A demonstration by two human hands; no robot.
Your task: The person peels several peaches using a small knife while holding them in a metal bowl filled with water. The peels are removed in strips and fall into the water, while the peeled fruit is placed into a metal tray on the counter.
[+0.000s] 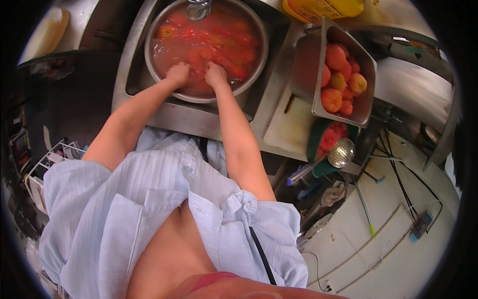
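Observation:
A large round metal basin [150, 56] stands in a stainless steel sink, filled with reddish, cloudy water and many tomatoes [224, 45]. My left hand [179, 74] is at the near left part of the basin, its fingers partly under the water. Close beside it, to the right, my right hand [215, 74] also dips its fingertips into the water. What the fingers of either hand touch is hidden by the water. A metal faucet [198, 10] hangs over the basin's far edge. To the right, a deep steel pan [368, 74] holds several whole red and yellowish tomatoes.
The sink's front rim [186, 125] lies between me and the basin. Below the steel pan, a green container [313, 140] holds red pieces, with a perforated metal ladle [340, 152] over it. A yellow container [325, 9] stands at the back. A white wire rack [56, 157] is at left.

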